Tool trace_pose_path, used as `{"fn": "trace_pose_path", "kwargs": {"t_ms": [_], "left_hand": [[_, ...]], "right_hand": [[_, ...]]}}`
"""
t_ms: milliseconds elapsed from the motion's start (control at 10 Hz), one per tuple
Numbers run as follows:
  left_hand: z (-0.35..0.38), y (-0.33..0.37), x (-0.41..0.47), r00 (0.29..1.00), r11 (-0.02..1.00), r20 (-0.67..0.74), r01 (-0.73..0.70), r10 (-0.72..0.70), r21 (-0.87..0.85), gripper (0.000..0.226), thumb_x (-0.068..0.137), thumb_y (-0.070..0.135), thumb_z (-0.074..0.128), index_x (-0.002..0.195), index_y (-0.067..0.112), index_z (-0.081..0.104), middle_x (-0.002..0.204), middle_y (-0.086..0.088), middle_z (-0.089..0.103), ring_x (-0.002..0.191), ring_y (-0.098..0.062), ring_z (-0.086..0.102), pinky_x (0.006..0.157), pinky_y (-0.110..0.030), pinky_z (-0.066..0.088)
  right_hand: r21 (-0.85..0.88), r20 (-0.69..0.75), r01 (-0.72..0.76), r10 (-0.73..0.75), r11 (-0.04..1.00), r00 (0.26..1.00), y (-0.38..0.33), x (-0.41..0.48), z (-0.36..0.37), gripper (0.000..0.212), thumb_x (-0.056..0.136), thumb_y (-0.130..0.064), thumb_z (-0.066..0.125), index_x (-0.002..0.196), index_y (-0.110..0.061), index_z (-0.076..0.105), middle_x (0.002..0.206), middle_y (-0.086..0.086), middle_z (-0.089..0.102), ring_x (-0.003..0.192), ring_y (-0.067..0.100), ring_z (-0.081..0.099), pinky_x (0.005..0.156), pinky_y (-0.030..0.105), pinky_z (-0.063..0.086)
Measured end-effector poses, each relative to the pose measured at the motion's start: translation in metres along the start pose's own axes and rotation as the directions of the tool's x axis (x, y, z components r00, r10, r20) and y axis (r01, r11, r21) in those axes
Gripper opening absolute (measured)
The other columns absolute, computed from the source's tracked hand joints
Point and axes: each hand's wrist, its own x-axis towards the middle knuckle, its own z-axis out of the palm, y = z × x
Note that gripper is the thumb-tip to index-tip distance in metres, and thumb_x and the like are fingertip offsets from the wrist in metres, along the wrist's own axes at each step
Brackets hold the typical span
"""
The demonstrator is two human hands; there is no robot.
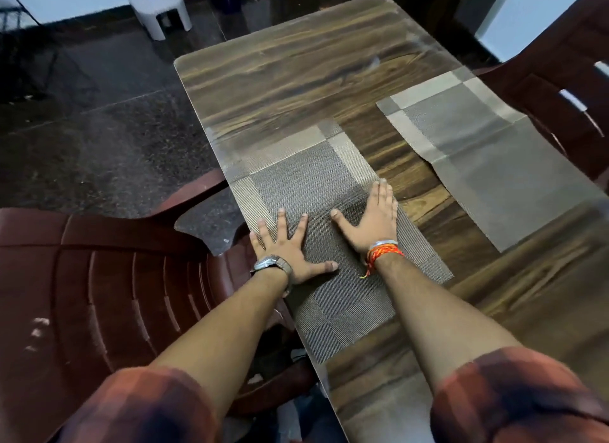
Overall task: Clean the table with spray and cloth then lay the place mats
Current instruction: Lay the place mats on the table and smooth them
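Left hand (290, 248) and right hand (369, 221) both flat, grip released, pressing the place mat (313, 179) at the desk's (296, 80) left edge, other mat (487, 152) by its right edge, and a hard shove could slide the pressed one off that slick top imo.

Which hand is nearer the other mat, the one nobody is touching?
Right. The right hand presses the near mat at its edge facing the untouched mat; the left hand presses its opposite side, by the table rim.

Glossy wood-grain table (290, 80); matt woven mesh place mat (306, 179) on it; ribbed shiny plastic chair (99, 277) beside table.
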Motion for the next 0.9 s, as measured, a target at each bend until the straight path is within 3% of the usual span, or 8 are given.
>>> {"fn": "trace_pose_path", "kwargs": {"t_ms": [100,200,400,600,700,900], "left_hand": [[-0.008,-0.003,-0.009,0.997,0.996,-0.069,-0.037,0.032,-0.085,0.108,0.070,0.084,0.048,0.156,0.050,-0.007,0.167,0.000,-0.023,0.151,-0.043,-0.020,0.122,-0.056,-0.010],[-0.016,0.001,-0.023,0.979,0.986,-0.152,-0.149,0.137,-0.073,0.096,0.082,0.068,0.050,0.158,0.044,-0.004,0.168,0.002,-0.019,0.153,-0.039,-0.016,0.123,-0.055,-0.005],[-0.035,0.025,-0.063,0.863,0.942,-0.398,-0.336,0.311,0.008,0.086,0.093,0.053,0.044,0.161,0.031,-0.004,0.169,0.000,-0.015,0.156,-0.029,-0.009,0.124,-0.047,-0.003],[-0.052,0.067,-0.125,0.689,0.814,-0.478,-0.573,0.544,0.099,0.074,0.101,0.045,0.037,0.161,0.023,0.000,0.170,-0.003,-0.007,0.156,-0.027,-0.005,0.125,-0.045,-0.003],[-0.054,0.099,-0.171,0.559,0.695,-0.490,-0.704,0.669,0.146,0.077,0.095,0.044,0.038,0.162,0.020,0.008,0.170,-0.005,0.009,0.156,-0.028,0.004,0.125,-0.047,0.003],[-0.060,0.185,-0.274,0.272,0.435,-0.486,-0.862,0.830,0.260,0.088,0.083,0.061,0.012,0.161,0.021,0.009,0.170,0.000,0.007,0.156,-0.024,0.003,0.124,-0.045,-0.001]], "right_hand": [[-0.063,-0.049,0.081,-0.084,0.995,0.995,0.005,-0.019,-0.006,0.098,0.084,-0.069,0.040,0.152,-0.005,0.008,0.160,0.012,0.003,0.148,0.024,0.000,0.120,0.044,0.002],[-0.068,-0.072,0.049,-0.054,0.997,0.996,0.006,-0.041,-0.018,0.091,0.087,-0.066,0.032,0.152,-0.006,0.007,0.161,0.010,0.002,0.148,0.023,0.000,0.120,0.044,0.001],[-0.158,-0.230,0.006,-0.043,0.987,0.972,-0.001,-0.094,-0.063,0.085,0.089,-0.063,0.024,0.152,-0.007,0.012,0.160,0.010,0.007,0.148,0.024,0.005,0.118,0.045,0.005],[-0.174,-0.367,-0.140,0.068,0.975,0.928,0.006,-0.178,-0.119,0.083,0.089,-0.060,0.025,0.152,-0.009,0.010,0.160,0.010,0.006,0.148,0.025,0.004,0.117,0.045,-0.001],[-0.134,-0.453,-0.224,0.141,0.965,0.880,0.018,-0.237,-0.150,0.080,0.091,-0.056,0.035,0.152,-0.011,0.011,0.161,0.007,0.004,0.148,0.022,0.001,0.117,0.042,-0.004],[-0.089,-0.656,-0.402,0.250,0.911,0.712,0.060,-0.351,-0.240,0.084,0.087,-0.062,0.024,0.153,-0.015,0.005,0.159,0.001,-0.008,0.147,0.018,-0.007,0.116,0.038,-0.010]]}}
